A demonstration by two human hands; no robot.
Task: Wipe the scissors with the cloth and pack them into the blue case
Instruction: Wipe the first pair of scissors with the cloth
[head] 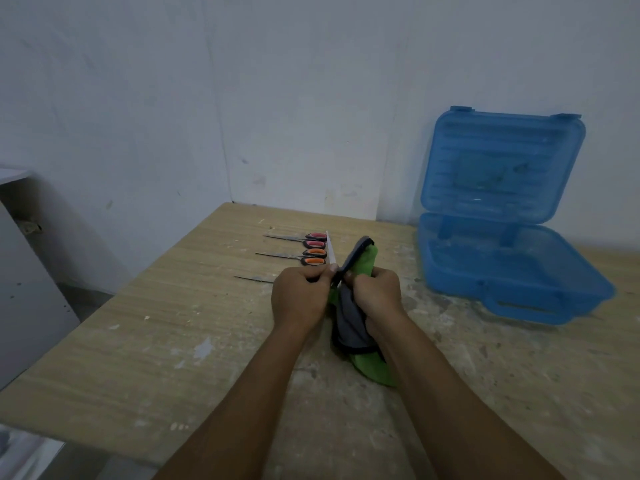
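My left hand [300, 295] grips the handle of a pair of scissors whose bright blade [330, 250] points up and away above my fist. My right hand [375, 292] holds a green and grey cloth [349, 323] bunched against the blade's base. On the table behind my hands lie a red-handled pair of scissors [306, 239] and an orange-handled pair [304, 257], blades pointing left. A third blade [254, 279] pokes out left of my left hand, its handle hidden. The blue case [512, 271] stands open at the right, its lid upright against the wall.
The wooden table [173, 341] is scuffed and paint-stained, its left edge running diagonally. A grey cabinet [24, 271] stands beyond that edge. A white wall rises right behind the table and the case.
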